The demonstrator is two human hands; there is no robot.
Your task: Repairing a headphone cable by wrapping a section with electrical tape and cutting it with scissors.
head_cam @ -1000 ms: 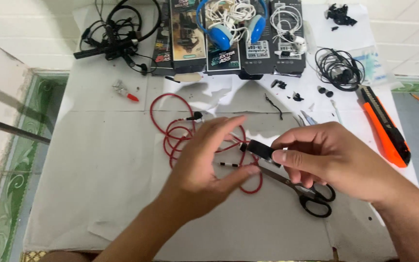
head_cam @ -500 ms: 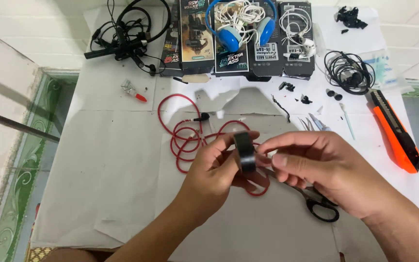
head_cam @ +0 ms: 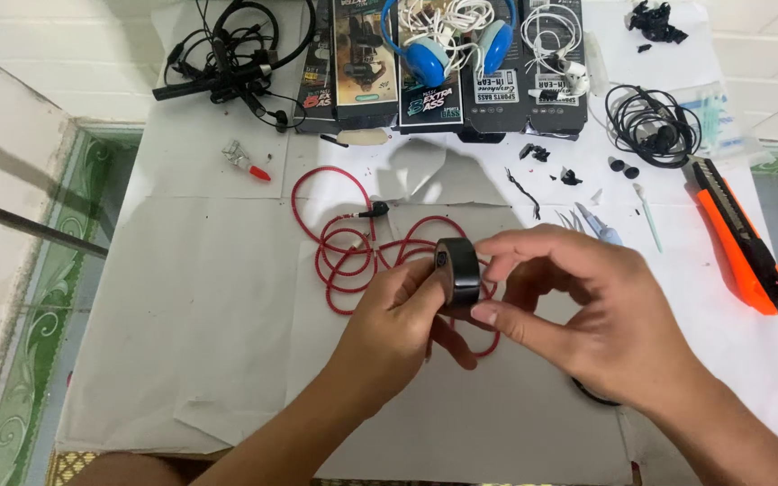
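Between both hands point(head_cam: 497, 315), black tape roll point(head_cam: 459, 272)

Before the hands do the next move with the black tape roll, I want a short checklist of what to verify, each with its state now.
1. Black tape roll held by both hands: ok, left hand and right hand both grip it.
2. Free end of the tape found: cannot tell, fingers hide it.
3. Red cable within reach: ok, it lies coiled just behind the hands.
4. Red cable free of knots: cannot tell, the loops overlap.
5. Orange knife away from the hands: ok, it lies apart at the right.
6. Scissors at hand: cannot tell, mostly hidden under the right hand.
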